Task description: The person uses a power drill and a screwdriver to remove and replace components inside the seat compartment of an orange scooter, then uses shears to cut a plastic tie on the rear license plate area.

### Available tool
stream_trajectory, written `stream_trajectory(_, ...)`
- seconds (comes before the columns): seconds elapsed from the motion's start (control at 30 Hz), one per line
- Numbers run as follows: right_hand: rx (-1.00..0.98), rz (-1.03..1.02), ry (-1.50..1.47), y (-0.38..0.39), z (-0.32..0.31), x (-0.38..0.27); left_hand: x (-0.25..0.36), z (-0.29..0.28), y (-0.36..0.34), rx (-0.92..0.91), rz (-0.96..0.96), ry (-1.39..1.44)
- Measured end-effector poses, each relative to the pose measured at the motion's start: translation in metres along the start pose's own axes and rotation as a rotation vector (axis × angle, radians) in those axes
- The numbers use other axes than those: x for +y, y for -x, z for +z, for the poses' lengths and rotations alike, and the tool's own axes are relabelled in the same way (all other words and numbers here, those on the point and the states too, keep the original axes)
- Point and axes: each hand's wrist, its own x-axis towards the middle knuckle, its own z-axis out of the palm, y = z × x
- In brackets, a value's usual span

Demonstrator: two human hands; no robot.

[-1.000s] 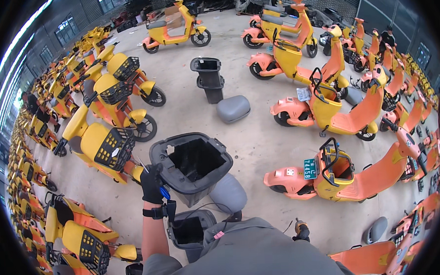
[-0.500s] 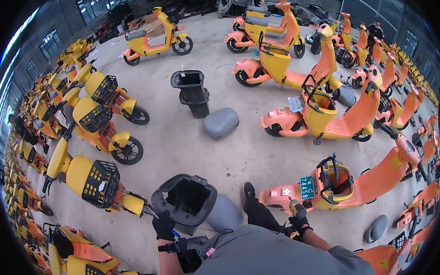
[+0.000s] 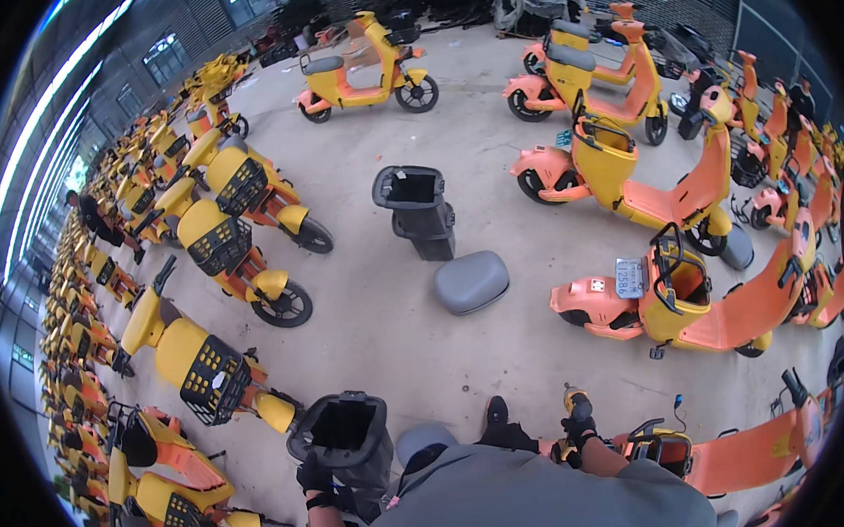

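At far left we see a yellow scooter with a black front basket, its front end turned toward the near dark bin. Just below the bin's rim, on its left, we find our left hand in a black glove; the fingers look curled, but we cannot tell whether they grip the bin or only lie against it. The bin is in front of us to the left, its open mouth facing upward; its long axis runs from that wide rim down and slightly right, toward our body. A grey rounded seat shows just beside it, partly covered by our grey shirt.

Farther out, another dark bin stands upright on the floor, mouth up, near a second grey seat whose long axis lies mostly sideways.

Right of our dark shoe, our gloved right hand is closed around a yellow-and-black power tool. The tool is in front of our right side; its body runs lengthwise away from us, nose outward and leaning a little left. At lower right, near that hand, stands an orange scooter.
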Motion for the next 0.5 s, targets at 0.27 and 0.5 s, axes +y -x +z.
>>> stream_trajectory(0.27,0.053,-0.097,0.419,-0.022,-0.029,-0.115,-0.112,0.067,-0.017,-0.027,-0.204,0.114)
stream_trajectory(0.5,-0.146,-0.126,0.439,-0.062,-0.003,-0.157,-0.020,0.080,-0.029,-0.085,-0.322,0.099)
